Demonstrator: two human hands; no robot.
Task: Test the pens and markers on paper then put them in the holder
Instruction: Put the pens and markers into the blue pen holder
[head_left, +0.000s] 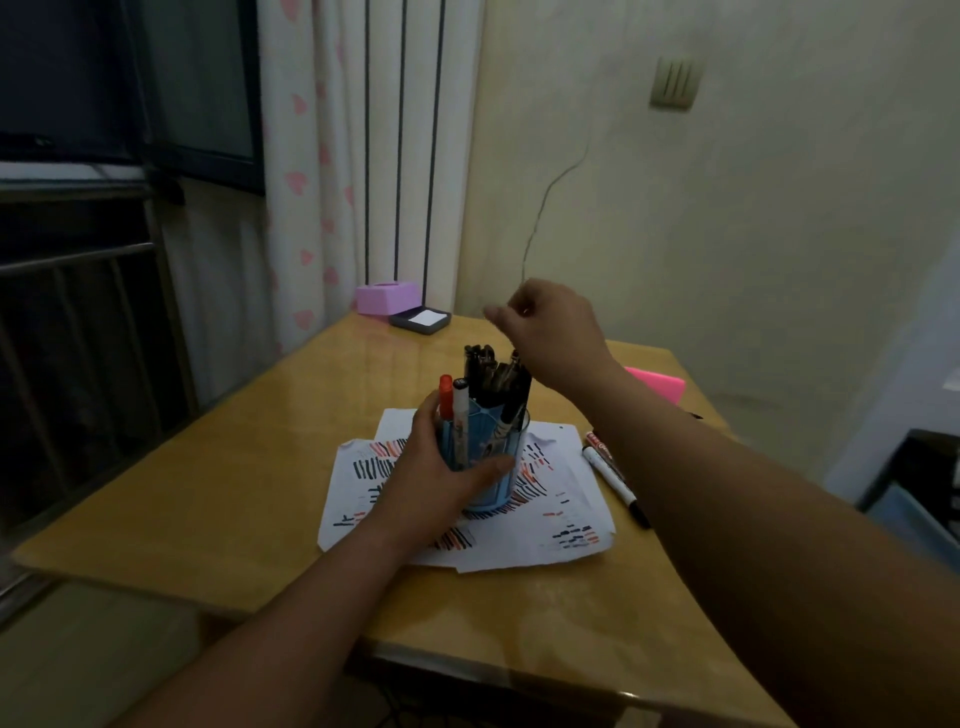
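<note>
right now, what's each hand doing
Left hand: grips the blue holder.
Right hand: above the pens, fingers curled and blurred; cannot tell if it holds anything.

A home room: heart-print curtain (306, 208), barred window (78, 260), small wooden table (208, 493).

Left hand (431, 478) grips the blue holder (501, 470) on scribbled paper (545, 535); right hand (550, 332) hovers above it, two markers (613, 473) beside its right.

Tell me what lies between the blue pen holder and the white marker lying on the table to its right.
Only the scribbled paper, its right part, lies between the holder and the white marker; the head view shows nothing else there.
</note>
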